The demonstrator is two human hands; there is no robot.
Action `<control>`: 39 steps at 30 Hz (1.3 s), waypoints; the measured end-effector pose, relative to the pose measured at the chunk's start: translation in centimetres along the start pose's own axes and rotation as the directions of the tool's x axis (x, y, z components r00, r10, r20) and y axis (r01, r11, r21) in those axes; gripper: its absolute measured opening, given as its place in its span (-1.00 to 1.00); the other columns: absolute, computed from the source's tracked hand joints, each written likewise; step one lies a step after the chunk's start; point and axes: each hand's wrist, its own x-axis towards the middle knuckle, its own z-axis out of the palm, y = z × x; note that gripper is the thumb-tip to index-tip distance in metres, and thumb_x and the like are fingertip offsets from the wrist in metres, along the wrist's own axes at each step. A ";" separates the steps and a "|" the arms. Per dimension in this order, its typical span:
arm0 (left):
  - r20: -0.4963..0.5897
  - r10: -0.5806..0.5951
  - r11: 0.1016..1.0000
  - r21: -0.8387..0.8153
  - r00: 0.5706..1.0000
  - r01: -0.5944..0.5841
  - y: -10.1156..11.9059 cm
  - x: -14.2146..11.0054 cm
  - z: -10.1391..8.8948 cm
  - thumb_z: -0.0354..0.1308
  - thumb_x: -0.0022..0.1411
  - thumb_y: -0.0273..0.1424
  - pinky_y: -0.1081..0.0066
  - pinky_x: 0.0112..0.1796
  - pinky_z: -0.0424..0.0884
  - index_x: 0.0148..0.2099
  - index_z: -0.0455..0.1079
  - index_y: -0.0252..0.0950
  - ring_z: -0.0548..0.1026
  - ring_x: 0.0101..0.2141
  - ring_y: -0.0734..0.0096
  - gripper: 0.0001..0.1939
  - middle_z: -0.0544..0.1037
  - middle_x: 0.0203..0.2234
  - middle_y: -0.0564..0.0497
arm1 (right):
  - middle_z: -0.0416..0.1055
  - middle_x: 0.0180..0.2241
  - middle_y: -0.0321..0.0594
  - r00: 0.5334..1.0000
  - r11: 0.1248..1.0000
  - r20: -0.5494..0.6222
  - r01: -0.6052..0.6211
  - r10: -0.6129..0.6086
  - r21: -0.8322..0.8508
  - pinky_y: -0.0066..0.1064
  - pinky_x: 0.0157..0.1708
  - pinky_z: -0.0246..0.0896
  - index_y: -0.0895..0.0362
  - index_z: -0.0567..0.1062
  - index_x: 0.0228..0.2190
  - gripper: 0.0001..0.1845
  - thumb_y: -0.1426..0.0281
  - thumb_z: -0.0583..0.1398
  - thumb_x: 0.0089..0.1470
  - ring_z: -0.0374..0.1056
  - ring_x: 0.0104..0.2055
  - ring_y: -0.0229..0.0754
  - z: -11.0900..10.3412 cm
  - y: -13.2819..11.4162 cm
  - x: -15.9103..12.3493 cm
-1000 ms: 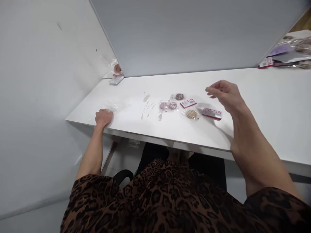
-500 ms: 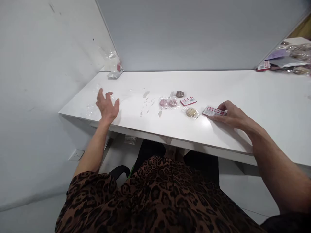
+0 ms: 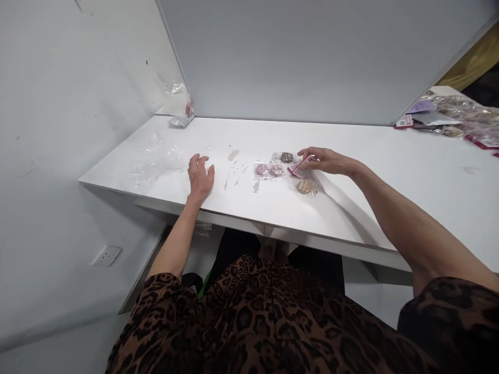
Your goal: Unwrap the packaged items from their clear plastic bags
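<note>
My right hand pinches small flat red-and-white labelled boxes, which overlap, so I cannot tell exactly how many it holds. Right beside them lie a clear-wrapped dark brown round piece, a pair of clear-wrapped pink round pieces and a clear-wrapped yellowish round piece. My left hand, fingers apart and slightly curled, rests on or just above the white table without holding anything. Crumpled clear plastic film spreads out to its left.
A white table runs along a grey panel. Plastic packaging is in the back left corner, against the white wall. At the far right lies a pile of bagged items. A wall socket is at lower left.
My right hand has moved left with its labelled box, to where another such box lay on the table. My left hand has shifted right, off the plastic film.
</note>
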 end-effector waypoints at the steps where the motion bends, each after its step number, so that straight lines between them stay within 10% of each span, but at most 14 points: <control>1: 0.002 0.000 1.000 -0.005 1.000 0.000 0.0 0.0 0.0 0.10 0.33 -0.37 -0.03 0.38 0.17 0.16 0.39 -0.27 0.27 0.37 0.00 -0.63 0.30 0.31 -0.31 | 0.52 -0.04 -0.09 0.999 1.000 0.045 -0.025 0.026 -0.014 -0.13 -0.04 0.36 0.01 0.50 -0.18 -0.52 -0.08 0.34 0.05 0.39 -0.01 0.06 -0.1 0.0 0.3; 12: 0.041 -0.024 0.996 -0.083 0.999 0.027 -0.3 -0.1 0.1 0.11 0.33 -0.34 -0.03 0.35 0.25 0.16 0.39 -0.25 0.33 0.32 -0.04 -0.63 0.30 0.27 -0.29 | 0.42 -0.38 -0.25 0.990 0.989 -0.070 -0.113 0.119 0.091 -0.25 -0.27 0.25 0.01 0.31 -0.39 -0.26 -0.23 0.48 -0.30 0.29 -0.26 -0.08 -0.1 4.1 -2.4; 16: 0.036 -0.036 0.994 -0.106 0.999 0.039 -0.3 -0.2 -0.1 0.13 0.32 -0.33 0.02 0.30 0.34 0.15 0.39 -0.24 0.37 0.27 -0.03 -0.63 0.31 0.27 -0.31 | 0.38 -0.42 -0.28 0.936 0.976 -0.286 -0.176 0.206 0.128 -0.26 -0.33 0.21 0.00 0.28 -0.40 -0.33 -0.19 0.44 -0.18 0.26 -0.32 -0.13 0.1 6.0 -5.5; 25: 0.077 -0.048 0.996 -0.078 0.996 0.054 -0.2 0.0 -0.4 0.13 0.32 -0.33 -0.02 0.26 0.38 0.14 0.38 -0.23 0.44 0.21 -0.04 -0.64 0.31 0.24 -0.29 | 0.49 -0.27 0.04 0.849 0.848 -0.382 -0.472 0.365 -0.239 -0.07 -0.18 0.34 0.07 0.48 -0.31 -0.45 -0.16 0.08 0.25 0.45 -0.16 0.17 0.7 4.6 -7.7; 31: 0.073 -0.051 0.995 -0.078 0.996 0.057 -0.1 -0.2 -0.5 0.13 0.32 -0.35 -0.03 0.27 0.37 0.12 0.38 -0.22 0.44 0.19 -0.02 -0.66 0.32 0.22 -0.27 | 0.36 0.08 0.34 0.912 0.790 -0.269 -0.404 0.310 -0.461 0.09 -0.02 0.35 0.20 0.35 0.08 -0.34 -0.10 -0.05 0.33 0.40 0.08 0.38 3.7 -0.3 -6.1; 39: 0.089 -0.073 0.990 -0.117 0.993 0.083 -0.1 -0.2 -0.5 0.15 0.33 -0.36 0.00 0.23 0.41 0.08 0.39 -0.24 0.50 0.09 0.05 -0.71 0.32 0.22 -0.26 | 0.51 -0.12 0.27 0.936 0.765 -0.052 -0.316 0.349 -0.560 0.08 -0.16 0.35 0.16 0.27 0.19 -0.20 -0.05 0.25 0.09 0.46 -0.10 0.42 2.0 -1.2 -3.8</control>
